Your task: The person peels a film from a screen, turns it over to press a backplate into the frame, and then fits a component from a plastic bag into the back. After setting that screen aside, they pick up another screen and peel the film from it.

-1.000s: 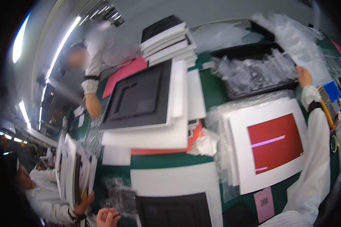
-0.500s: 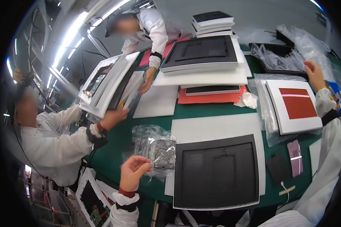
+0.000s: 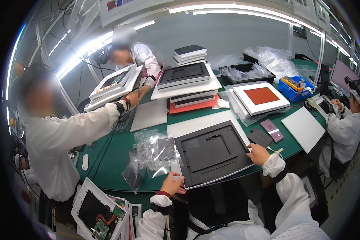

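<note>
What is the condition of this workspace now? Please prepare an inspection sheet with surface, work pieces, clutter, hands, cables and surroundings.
Surface: green table, partly covered.
Work pieces: black panel with recessed shapes, overlapping a white sheet.
Clutter: crumpled clear plastic left of the panel; stacked panels farther back; pink phone-shaped device at right.
Hands: left hand at the panel's near left corner, right hand at its right edge; firmness of grip unclear.
Cables: white cable near the right hand.
Surroundings: co-workers at left, across the table and at right.
</note>
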Tool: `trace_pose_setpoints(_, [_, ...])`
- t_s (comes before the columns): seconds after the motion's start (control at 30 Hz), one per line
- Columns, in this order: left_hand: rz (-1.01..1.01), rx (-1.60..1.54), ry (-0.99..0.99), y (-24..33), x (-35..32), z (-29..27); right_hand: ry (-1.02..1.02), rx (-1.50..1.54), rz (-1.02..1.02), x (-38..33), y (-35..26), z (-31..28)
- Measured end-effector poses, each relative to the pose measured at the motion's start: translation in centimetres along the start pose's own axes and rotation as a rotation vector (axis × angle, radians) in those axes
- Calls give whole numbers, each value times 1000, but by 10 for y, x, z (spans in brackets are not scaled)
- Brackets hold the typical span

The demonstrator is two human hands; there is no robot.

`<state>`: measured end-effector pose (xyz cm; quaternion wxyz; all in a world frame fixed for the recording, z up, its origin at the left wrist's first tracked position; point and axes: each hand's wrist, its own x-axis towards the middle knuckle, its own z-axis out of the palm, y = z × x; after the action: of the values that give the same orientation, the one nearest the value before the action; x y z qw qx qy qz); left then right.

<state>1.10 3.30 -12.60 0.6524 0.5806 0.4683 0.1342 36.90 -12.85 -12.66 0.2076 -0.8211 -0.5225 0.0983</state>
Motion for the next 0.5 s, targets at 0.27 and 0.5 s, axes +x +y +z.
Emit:
trace_pose_setpoints(0.27, [34,-248,104,-18,-2,17,333,75,67,-19,11,35])
trace_pose_setpoints(0.5, [23,-311,0,4,-8,9,-73,840,279,4,4,8])
